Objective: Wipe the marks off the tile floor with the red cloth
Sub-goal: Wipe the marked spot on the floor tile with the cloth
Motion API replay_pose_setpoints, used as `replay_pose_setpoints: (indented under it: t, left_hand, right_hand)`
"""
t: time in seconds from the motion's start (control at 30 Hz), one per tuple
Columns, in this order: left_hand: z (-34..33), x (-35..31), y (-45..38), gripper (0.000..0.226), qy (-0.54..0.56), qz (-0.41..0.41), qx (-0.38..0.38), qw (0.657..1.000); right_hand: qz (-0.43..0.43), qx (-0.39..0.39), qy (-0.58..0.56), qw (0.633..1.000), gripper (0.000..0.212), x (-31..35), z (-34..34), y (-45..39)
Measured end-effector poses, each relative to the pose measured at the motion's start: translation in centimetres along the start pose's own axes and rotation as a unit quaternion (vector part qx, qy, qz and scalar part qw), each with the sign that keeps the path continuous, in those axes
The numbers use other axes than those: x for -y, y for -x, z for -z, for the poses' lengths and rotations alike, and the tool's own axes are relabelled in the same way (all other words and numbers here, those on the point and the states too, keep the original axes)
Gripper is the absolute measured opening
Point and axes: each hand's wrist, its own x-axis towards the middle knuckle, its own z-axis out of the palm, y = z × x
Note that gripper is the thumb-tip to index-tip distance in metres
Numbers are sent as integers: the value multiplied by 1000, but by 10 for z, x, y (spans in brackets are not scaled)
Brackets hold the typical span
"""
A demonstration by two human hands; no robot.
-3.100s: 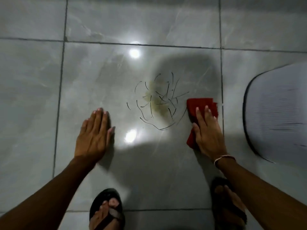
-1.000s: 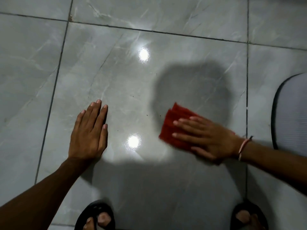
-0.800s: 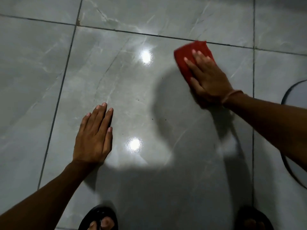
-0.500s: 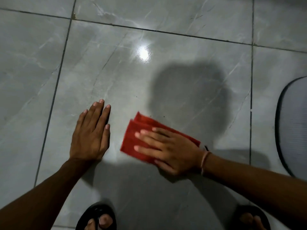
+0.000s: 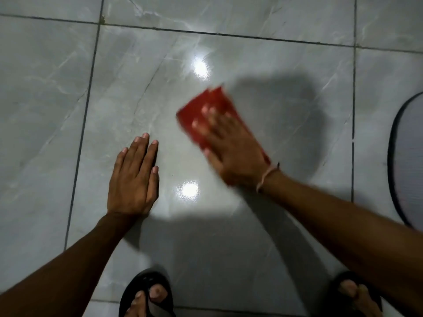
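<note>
Red cloth (image 5: pixel 207 112) sits folded flat on the tile floor (image 5: pixel 128 88), roughly centre of the big grey tile, just below the upper light glare (image 5: pixel 200 67). Right hand (image 5: pixel 231 152) lies on top of it, palm down, fingers spread and straight, pressing rather than clasping: hand is flat and uncurled, nothing pinched. Cloth sticks out past the fingertips toward the upper left; its near end is hidden under the palm. Both hand and cloth are motion-blurred, so cloth edges are soft.

Left hand (image 5: pixel 134 177) is planted flat on the same tile, palm down, fingers together and extended, holding nothing. It is apart from the cloth, to the lower left of it. Second glare spot (image 5: pixel 188 191) sits between the two wrists.

Thin bracelet (image 5: pixel 266 177) on the right wrist, pale, with a small dark bit at one end.

Tile surface reads glossy with pale veining; I can only make out one tiny dark speck near the left hand's thumb side. Dark grout lines (image 5: pixel 85 124) frame the tile on the left, top and right. A shadow patch falls right of the cloth.

Two feet in black sandals at the bottom edge: left sandal (image 5: pixel 146 294), right sandal (image 5: pixel 353 296).

Right edge: part of a rounded pale ribbed object with a dark rim (image 5: pixel 409 161), cannot tell what it is.

No writing, brand or label readable anywhere.
</note>
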Motion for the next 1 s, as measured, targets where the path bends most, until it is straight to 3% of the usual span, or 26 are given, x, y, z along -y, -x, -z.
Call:
replay_pose_setpoints:
  t: [0.1,0.17,0.23,0.3,0.37,0.4,0.47,0.53,0.6,0.67,0.73,0.8,0.87,1.0]
  left_hand:
    - [0,2,1,61,-7,-4,-4,1000]
    - [1,1,1,61,-5,-4,0,1000]
    - [2,-1,-1,61,-3,0,0,1000]
    - [4,-2,0,60,-1,1,-2,1000]
    - [5,-3,-1,61,4,-1,-1,1000]
    - [5,-3,-1,61,5,-1,-1,1000]
    - [5,-2,-1,60,5,-2,-4,1000]
    - [5,-2,-1,60,5,-3,-7,1000]
    - [5,-2,-1,61,5,-3,-8,1000]
    - [5,-3,-1,60,8,-4,-8,1000]
    - [5,-2,-1,61,12,-1,-8,1000]
    - [5,-1,-1,61,12,2,-8,1000]
    - [4,-2,0,61,9,-1,-9,1000]
    - [2,0,-1,60,4,-6,-7,1000]
  right_hand:
    - [232,113,-7,966,60,18,-10,82]
    - [264,124,-14,956,56,-25,2,98]
    - [156,78,22,985,57,-84,24,89]
    - [-38,9,47,998,63,-139,51,73]
    - [-230,-45,46,971,68,-165,66,59]
    - [-285,-62,37,956,68,-163,64,54]
    - [-317,-84,24,944,68,-131,49,54]
    - [-266,-77,9,961,70,-78,28,79]
    - [-125,-2,4,992,69,-34,10,129]
    - [57,78,32,995,65,-37,10,165]
    - [136,106,50,984,60,-76,22,164]
    - [91,89,81,989,60,-114,37,135]
    - [-21,40,92,995,63,-137,46,90]
    - [-259,-66,46,962,65,-99,34,-13]
